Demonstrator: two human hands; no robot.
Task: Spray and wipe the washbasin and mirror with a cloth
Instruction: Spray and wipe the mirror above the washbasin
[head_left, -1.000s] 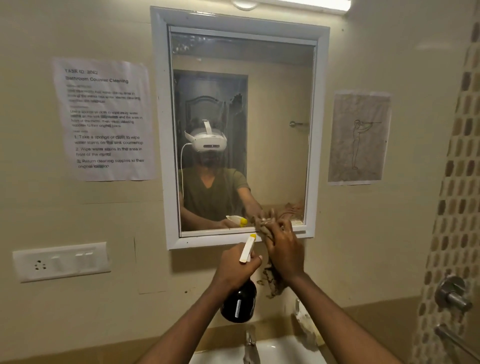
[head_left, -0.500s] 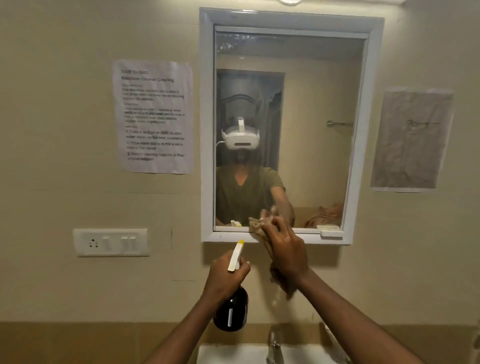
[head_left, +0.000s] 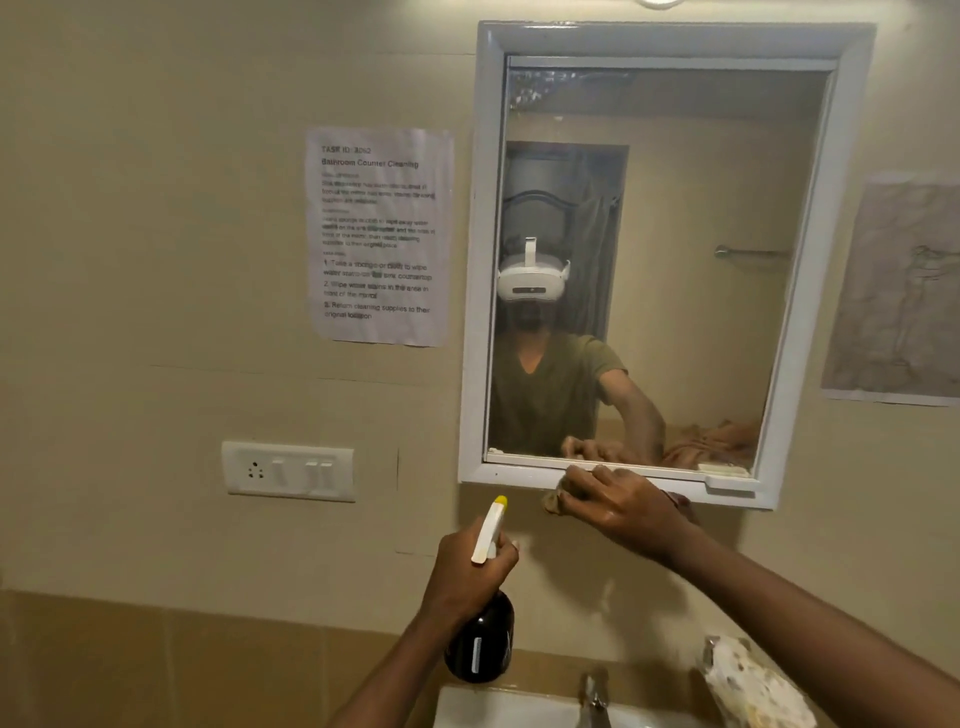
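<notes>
A white-framed mirror (head_left: 675, 249) hangs on the beige wall. My right hand (head_left: 618, 506) presses a brownish cloth (head_left: 553, 501) against the mirror's lower frame edge; most of the cloth is hidden under the hand. My left hand (head_left: 467, 577) holds a dark spray bottle (head_left: 480, 644) upright below the mirror, its white nozzle with a yellow tip (head_left: 491, 527) pointing up. The white washbasin (head_left: 498, 709) shows at the bottom edge, with a metal tap (head_left: 595, 693) at its back.
A printed task sheet (head_left: 379, 236) is taped left of the mirror, a switch plate (head_left: 288, 470) below it. Another paper (head_left: 898, 291) hangs on the right. A crumpled plastic bag (head_left: 753, 686) sits right of the tap.
The view has shifted, so the mirror sits further right. My right hand with the cloth has dropped from the bottom of the glass onto the lower frame. The bottle stays in my left hand.
</notes>
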